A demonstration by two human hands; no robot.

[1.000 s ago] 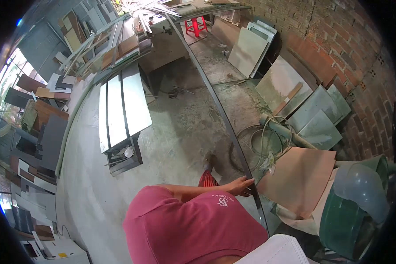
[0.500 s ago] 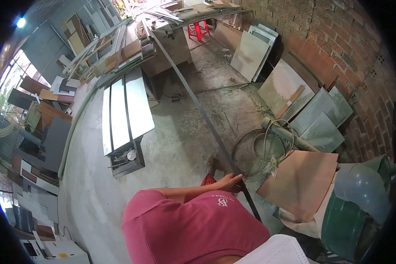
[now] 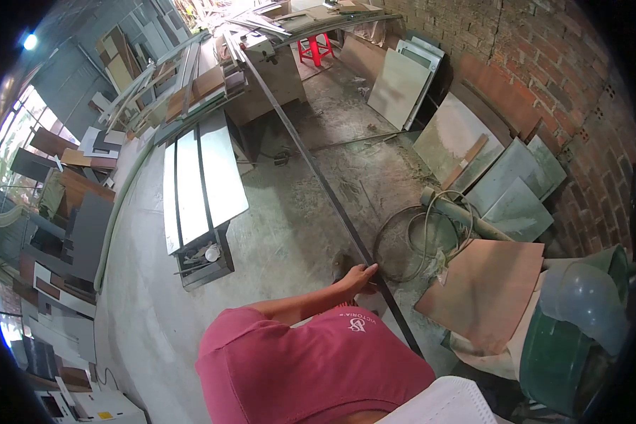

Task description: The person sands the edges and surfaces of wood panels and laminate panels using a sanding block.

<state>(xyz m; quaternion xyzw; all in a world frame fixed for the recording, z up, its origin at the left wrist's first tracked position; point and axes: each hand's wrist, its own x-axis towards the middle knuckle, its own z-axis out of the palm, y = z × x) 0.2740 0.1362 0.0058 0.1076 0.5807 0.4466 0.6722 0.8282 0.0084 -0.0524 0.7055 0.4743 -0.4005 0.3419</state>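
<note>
My left hand (image 3: pixel 358 280) reaches across from the left, its fingers closed at the edge of a long, narrow dark strip (image 3: pixel 311 164). The strip slants from the cluttered bench (image 3: pixel 300 30) at the back down past my right side, where its near end goes out of sight behind my pink shirt. I cannot make out its material. My right hand is not in view. Below my left hand, part of my foot shows on the concrete floor.
A coiled hose (image 3: pixel 417 244) and a pipe (image 3: pixel 473 218) lie right of the strip. Further right are a brown sheet (image 3: pixel 484 290), a green bin (image 3: pixel 562 357) and panels (image 3: pixel 452 138) leaning on the brick wall. Left stands a low stand (image 3: pixel 208 265) under white panels (image 3: pixel 201 180).
My left hand has moved slightly forward and left along the strip, with the forearm stretched out further. The view has shifted a little; the strip lies nearly as before.
</note>
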